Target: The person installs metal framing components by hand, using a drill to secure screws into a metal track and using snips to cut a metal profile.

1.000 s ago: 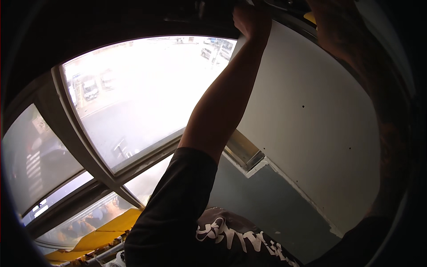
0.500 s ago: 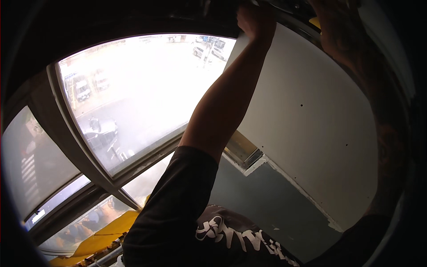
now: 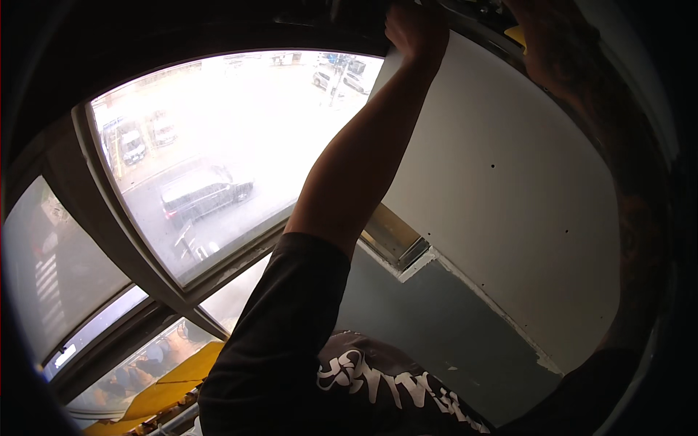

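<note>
My left hand (image 3: pixel 416 33) is raised at the top middle, by the upper edge of a pale board (image 3: pixel 502 203) dotted with small dark holes. Its fingers look curled closed, but whatever they grip is lost in the dark. At the upper right is my right hand (image 3: pixel 549 43), also raised, in deep shadow. A small yellow piece (image 3: pixel 516 36) shows right beside it; I cannot tell whether that hand holds it. The right hand's fingers run out of sight at the top edge. Dark machinery or fittings (image 3: pixel 476 9) lie between the two hands, too dim to name.
A bright window (image 3: pixel 240 131) with a thick frame (image 3: pixel 123 203) fills the left; parked cars and a road show outside. Below the board are a dark grey wall (image 3: pixel 451 327) and a metal-edged recess (image 3: pixel 392 236). Yellow cloth or sheeting (image 3: pixel 174 378) lies at lower left.
The view has shifted slightly, and both hands keep nearly the same places. Outside the window, a dark vehicle has moved further right along the road.
</note>
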Motion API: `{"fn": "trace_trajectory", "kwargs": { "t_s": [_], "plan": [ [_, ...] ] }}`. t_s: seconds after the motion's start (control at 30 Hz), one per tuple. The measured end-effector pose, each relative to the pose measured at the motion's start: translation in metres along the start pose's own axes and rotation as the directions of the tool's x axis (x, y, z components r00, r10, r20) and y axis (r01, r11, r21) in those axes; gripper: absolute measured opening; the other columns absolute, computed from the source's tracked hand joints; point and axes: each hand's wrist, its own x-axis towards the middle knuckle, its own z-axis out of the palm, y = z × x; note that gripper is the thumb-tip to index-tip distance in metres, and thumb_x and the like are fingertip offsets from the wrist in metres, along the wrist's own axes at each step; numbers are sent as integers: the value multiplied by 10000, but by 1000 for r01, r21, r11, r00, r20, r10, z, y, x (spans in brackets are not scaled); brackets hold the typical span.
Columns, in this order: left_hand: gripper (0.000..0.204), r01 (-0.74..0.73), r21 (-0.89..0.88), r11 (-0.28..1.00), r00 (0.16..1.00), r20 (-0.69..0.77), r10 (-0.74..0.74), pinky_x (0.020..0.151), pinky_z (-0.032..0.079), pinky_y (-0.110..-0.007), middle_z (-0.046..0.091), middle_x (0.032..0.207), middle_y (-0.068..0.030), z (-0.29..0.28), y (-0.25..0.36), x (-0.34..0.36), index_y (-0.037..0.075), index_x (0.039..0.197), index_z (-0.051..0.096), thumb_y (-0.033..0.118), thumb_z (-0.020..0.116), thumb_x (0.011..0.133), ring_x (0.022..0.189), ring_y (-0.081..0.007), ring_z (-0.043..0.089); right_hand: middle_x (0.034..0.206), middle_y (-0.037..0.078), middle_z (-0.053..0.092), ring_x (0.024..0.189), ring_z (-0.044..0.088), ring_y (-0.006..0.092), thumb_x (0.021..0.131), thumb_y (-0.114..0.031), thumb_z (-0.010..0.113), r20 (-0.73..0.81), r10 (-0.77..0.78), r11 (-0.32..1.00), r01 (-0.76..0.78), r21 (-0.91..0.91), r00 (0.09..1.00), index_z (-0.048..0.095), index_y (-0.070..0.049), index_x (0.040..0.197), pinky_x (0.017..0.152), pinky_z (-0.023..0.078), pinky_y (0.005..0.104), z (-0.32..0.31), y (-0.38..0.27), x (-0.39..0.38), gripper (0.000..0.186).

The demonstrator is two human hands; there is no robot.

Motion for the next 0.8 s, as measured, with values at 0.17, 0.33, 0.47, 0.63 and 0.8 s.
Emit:
{"fn": "trace_trajectory", "kwargs": {
  "t_s": [0.17,0.33,0.47,0.63,0.8],
  "plan": [
    [300,-29,63,998,999,19,28,778,509,-526,684,907,-274,-1,-3,5,-44,964,680,229,584,885,909,-450,660,1216,224,526,1119,545,352,869,-133,642,51,101,995,-101,4,994,325,-41,1462,1012,399,539,-32,-17,-5,678],
    [329,31,-15,999,997,70,-29,754,510,-526,683,865,-274,0,1,-7,-40,914,684,271,581,885,877,-447,666,1261,225,502,1177,534,367,860,-145,657,74,95,995,-95,-12,993,342,-37,1442,1022,406,534,-4,1,1,670],
    [339,-99,88,991,995,13,98,749,510,-523,684,860,-269,2,-13,7,-34,895,688,288,585,884,874,-441,670,1206,213,548,1144,563,362,844,-169,683,49,-35,997,32,71,998,417,-21,1346,986,431,537,6,15,16,587],
    [360,-96,156,983,995,34,92,773,525,-512,695,909,-249,7,-13,5,1,974,691,338,594,888,905,-419,674,1098,203,606,1077,606,344,854,-188,680,99,-37,993,26,113,994,507,-24,1246,908,480,521,6,14,29,459],
    [361,-155,-58,986,988,10,155,808,526,-508,701,950,-229,-6,-14,-2,41,1025,685,364,611,882,931,-425,669,1070,208,609,1009,619,319,836,-134,682,105,-106,988,92,128,989,523,-3,1234,886,488,505,-22,-30,36,448]
  ]
}}
